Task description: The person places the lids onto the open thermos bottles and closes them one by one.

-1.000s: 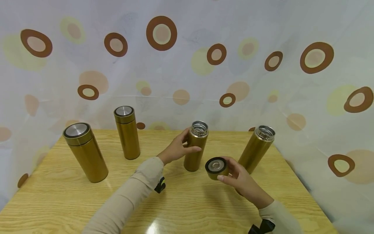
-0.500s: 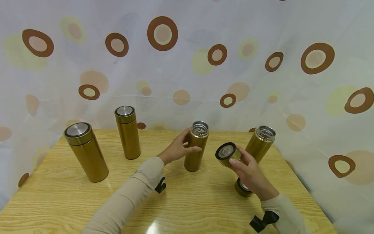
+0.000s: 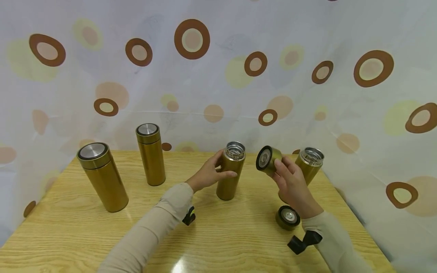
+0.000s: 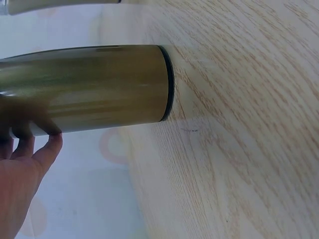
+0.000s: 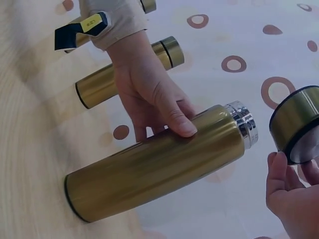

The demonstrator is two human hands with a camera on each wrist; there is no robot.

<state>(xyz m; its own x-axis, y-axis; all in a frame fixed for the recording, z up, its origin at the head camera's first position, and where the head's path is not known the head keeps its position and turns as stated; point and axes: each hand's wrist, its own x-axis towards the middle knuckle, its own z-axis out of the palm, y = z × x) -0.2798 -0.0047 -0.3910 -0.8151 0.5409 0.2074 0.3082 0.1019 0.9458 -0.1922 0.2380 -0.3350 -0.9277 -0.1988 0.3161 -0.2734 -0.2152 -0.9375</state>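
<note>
My left hand [image 3: 211,173] grips the upper part of a gold thermos bottle [image 3: 228,186], which stands upright with its bare steel neck showing. In the right wrist view the thumb lies along the bottle's near side. To its right, my right hand [image 3: 293,184] holds a gold lid [image 3: 275,154] in the air by its side. The lid is tipped so that its black-ringed underside faces left, level with the bottle's mouth. In the left wrist view the bottle's dark base [image 4: 168,83] rests on the table.
Behind my right hand stands another uncapped thermos [image 3: 310,165]. A second lid [image 3: 287,217] lies underside up below my right wrist. Two capped thermoses, a wide one [image 3: 105,185] and a slimmer one [image 3: 153,163], stand on the left of the wooden table [image 3: 218,242]. A patterned cloth [image 3: 218,91] hangs behind.
My right hand has raised the lid up and to the right, turning its underside from upward to leftward. The lid on the table has come into sight. My left hand stays on the bottle.
</note>
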